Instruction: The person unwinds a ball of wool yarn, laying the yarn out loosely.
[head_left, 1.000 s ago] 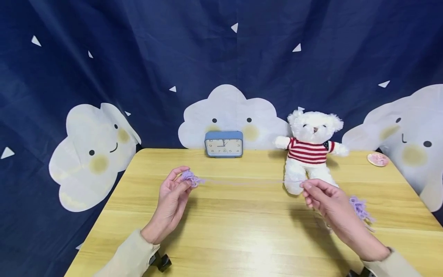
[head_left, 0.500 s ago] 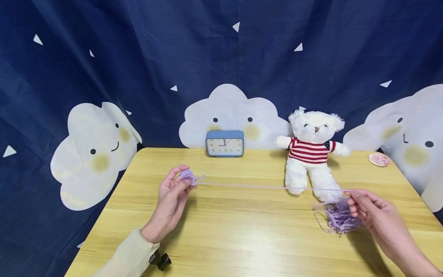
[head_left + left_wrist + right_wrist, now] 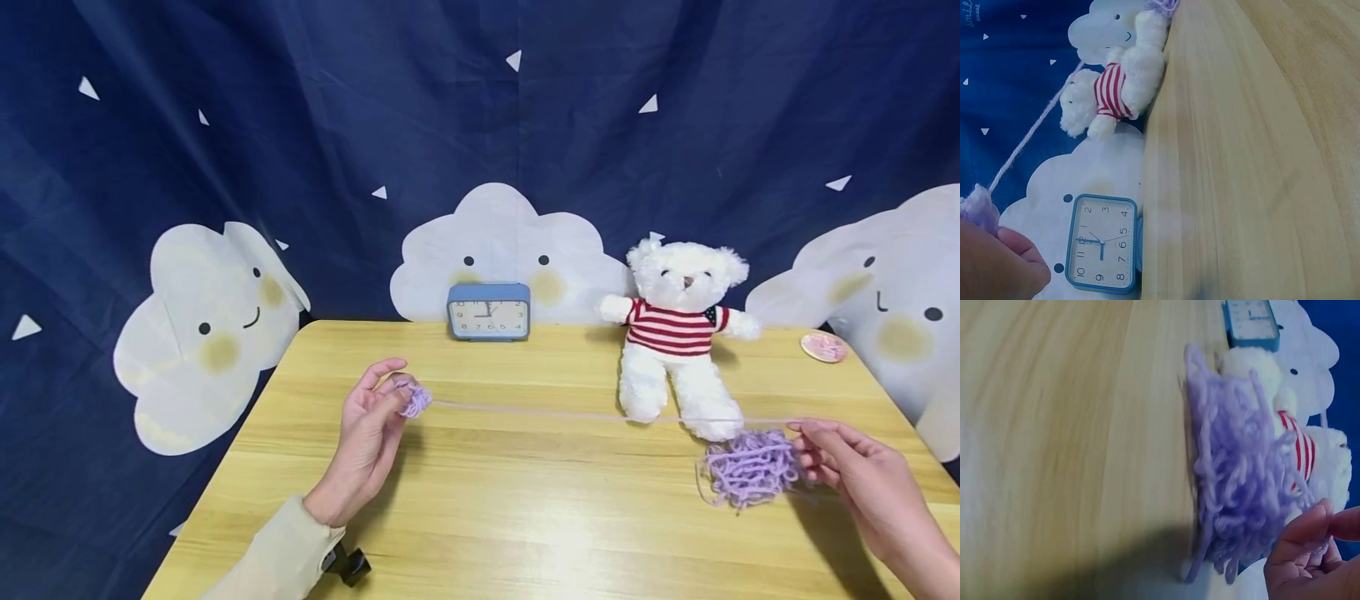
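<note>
My left hand (image 3: 369,433) pinches a small bundle of purple yarn (image 3: 416,401) between thumb and fingers, above the table's left half. From it a single strand (image 3: 540,412) runs nearly straight to my right hand (image 3: 862,467), whose thumb and forefinger pinch it. Just left of the right hand, a loose, tangled heap of the same yarn (image 3: 752,468) lies on the table by the teddy bear's foot. In the right wrist view the yarn heap (image 3: 1241,469) shows many loops close to the pinching fingers (image 3: 1310,528). The left wrist view shows the strand (image 3: 1032,131) rising from the left hand's bundle.
A white teddy bear (image 3: 671,333) in a striped shirt sits at the back right of the wooden table (image 3: 487,500). A blue clock (image 3: 489,312) stands at the back edge. A round pink disc (image 3: 823,347) lies at the far right. Behind hangs a dark blue curtain (image 3: 450,108).
My right hand has moved right and slightly toward me, lengthening the strand between the hands. The heap, earlier partly behind that hand, now shows more fully. The left hand has hardly moved.
</note>
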Available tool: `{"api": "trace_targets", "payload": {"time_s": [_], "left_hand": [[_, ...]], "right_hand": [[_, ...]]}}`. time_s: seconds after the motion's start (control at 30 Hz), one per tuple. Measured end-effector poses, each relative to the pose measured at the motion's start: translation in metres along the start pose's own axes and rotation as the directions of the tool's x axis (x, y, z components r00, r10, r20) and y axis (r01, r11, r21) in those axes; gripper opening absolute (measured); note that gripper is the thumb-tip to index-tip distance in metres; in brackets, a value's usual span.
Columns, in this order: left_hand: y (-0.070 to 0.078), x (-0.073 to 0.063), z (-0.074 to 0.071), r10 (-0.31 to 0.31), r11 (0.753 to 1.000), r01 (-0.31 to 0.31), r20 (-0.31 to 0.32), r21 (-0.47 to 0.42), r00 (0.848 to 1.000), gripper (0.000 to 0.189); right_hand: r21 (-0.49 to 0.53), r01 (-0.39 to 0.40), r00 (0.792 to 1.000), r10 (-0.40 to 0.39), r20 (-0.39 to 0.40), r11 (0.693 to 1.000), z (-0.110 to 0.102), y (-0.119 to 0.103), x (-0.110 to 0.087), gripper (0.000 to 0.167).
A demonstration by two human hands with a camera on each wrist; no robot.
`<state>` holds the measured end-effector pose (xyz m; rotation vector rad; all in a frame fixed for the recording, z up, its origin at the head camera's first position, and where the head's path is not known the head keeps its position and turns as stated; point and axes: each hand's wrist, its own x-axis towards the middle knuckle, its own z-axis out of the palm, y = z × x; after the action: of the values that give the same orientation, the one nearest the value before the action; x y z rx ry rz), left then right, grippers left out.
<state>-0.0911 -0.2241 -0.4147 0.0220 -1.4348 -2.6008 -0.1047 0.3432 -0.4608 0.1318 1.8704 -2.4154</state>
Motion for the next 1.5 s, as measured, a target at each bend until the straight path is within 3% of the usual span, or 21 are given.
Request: {"api": "trace_targets", "payload": {"time_s": [0.17, 0.27, 0.37, 0.5, 0.6, 0.7, 0.8, 0.87, 0.93, 1.07, 1.27, 1.4, 1.5], "left_hand": [[0.000, -0.001, 0.000, 0.003, 1.000, -0.003, 0.016, -0.017, 1.000, 0.036], [-0.001, -0.003, 0.000, 0.005, 0.999, -0.003, 0.037, -0.046, 0.999, 0.034], [-0.001, -0.003, 0.001, 0.005, 0.998, -0.002, 0.053, -0.068, 0.999, 0.034], [0.000, 0.000, 0.002, 0.012, 0.997, -0.007, 0.063, -0.082, 0.998, 0.034], [-0.001, 0.000, 0.003, 0.014, 0.996, -0.008, 0.070, -0.085, 0.997, 0.034], [-0.003, 0.001, 0.004, 0.009, 0.997, -0.003, 0.078, -0.075, 0.997, 0.034], [-0.004, 0.000, 0.004, 0.001, 0.998, 0.004, 0.088, -0.061, 0.996, 0.034], [-0.005, 0.000, 0.004, -0.006, 0.998, 0.012, 0.096, -0.055, 0.995, 0.035], [-0.006, 0.000, 0.004, -0.019, 0.998, 0.024, 0.106, -0.049, 0.994, 0.035], [-0.006, -0.001, 0.005, -0.045, 0.999, 0.048, 0.126, -0.022, 0.991, 0.037], [-0.007, -0.001, 0.008, -0.078, 0.997, 0.076, 0.138, 0.025, 0.987, 0.038], [-0.007, -0.001, 0.009, -0.090, 0.995, 0.082, 0.137, 0.059, 0.987, 0.032], [-0.007, -0.002, 0.009, -0.097, 0.993, 0.087, 0.133, 0.078, 0.986, 0.029]], "right_hand": [[-0.174, -0.096, 0.995, 0.092, -0.029, 0.980, -0.007, -0.001, 0.007, 0.035], [-0.250, -0.143, 0.989, 0.148, 0.002, 0.958, -0.011, -0.001, 0.009, 0.037], [-0.298, -0.140, 0.986, 0.160, 0.044, 0.944, -0.013, -0.002, 0.009, 0.040], [-0.441, -0.120, 0.988, 0.150, 0.033, 0.889, -0.006, -0.008, 0.008, 0.038], [-0.542, -0.092, 0.995, 0.096, -0.022, 0.835, 0.005, -0.013, 0.005, 0.035], [-0.522, -0.057, 0.996, 0.011, -0.090, 0.851, 0.018, -0.017, -0.001, 0.035], [-0.388, 0.007, 0.986, -0.071, -0.149, 0.921, 0.036, -0.018, -0.007, 0.031], [-0.287, 0.064, 0.982, -0.112, -0.154, 0.956, 0.049, -0.016, -0.009, 0.027], [-0.210, 0.127, 0.980, -0.155, -0.126, 0.970, 0.064, -0.014, -0.010, 0.024], [-0.231, 0.156, 0.985, -0.169, -0.040, 0.960, 0.098, -0.009, -0.006, 0.020], [-0.334, 0.097, 0.992, -0.066, 0.103, 0.937, 0.147, -0.001, 0.002, 0.017], [-0.340, 0.095, 0.978, -0.025, 0.205, 0.936, 0.176, 0.005, 0.005, 0.026], [-0.330, 0.099, 0.954, 0.004, 0.299, 0.939, 0.196, 0.009, 0.007, 0.033]]}}
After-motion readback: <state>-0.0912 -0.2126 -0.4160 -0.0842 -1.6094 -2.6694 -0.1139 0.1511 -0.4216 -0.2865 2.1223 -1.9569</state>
